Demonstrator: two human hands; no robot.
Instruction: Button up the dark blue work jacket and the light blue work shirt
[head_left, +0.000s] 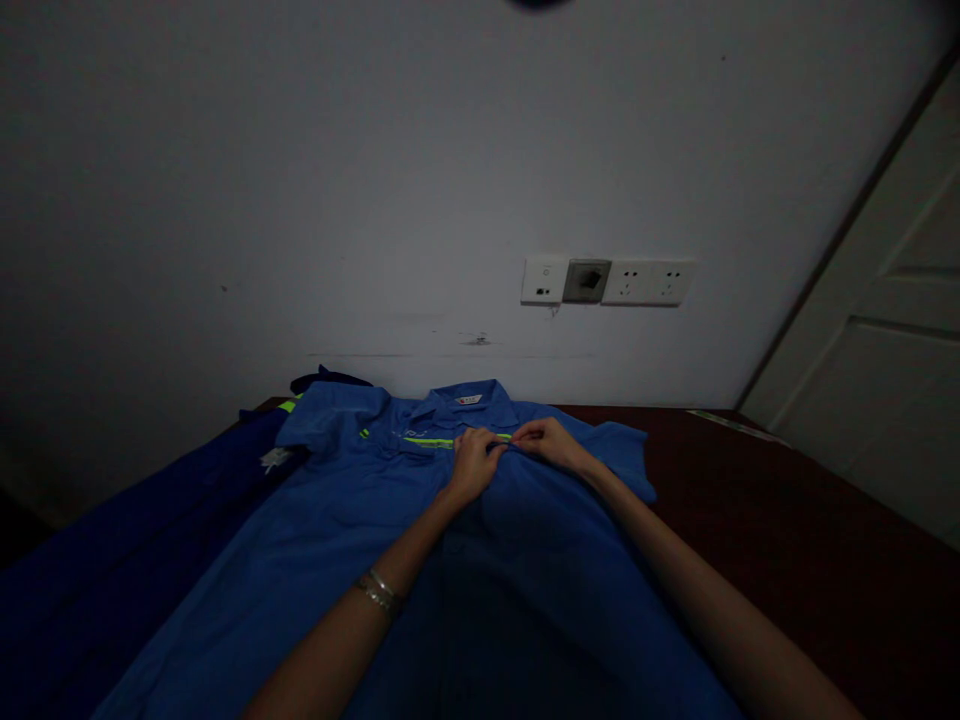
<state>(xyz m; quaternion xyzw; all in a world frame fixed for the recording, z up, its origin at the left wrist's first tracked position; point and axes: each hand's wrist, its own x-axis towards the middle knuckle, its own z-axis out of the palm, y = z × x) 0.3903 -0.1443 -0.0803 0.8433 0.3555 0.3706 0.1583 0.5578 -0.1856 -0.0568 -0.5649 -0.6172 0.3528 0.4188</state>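
A blue short-sleeved shirt lies spread out with its collar toward the wall. A yellow-green strip runs across its chest. My left hand is closed on the shirt front near the middle of the chest, at the strip. Just to its right, my right hand pinches the shirt fabric by the strip's right part. The fingertips of both hands are close together, and the exact fold between them is too dark and small to make out. A white label shows inside the collar.
Under the shirt is a dark reddish-brown table against a grey wall. Darker blue clothing lies at the left. Sockets and switches are on the wall, and a white panelled door stands at the right.
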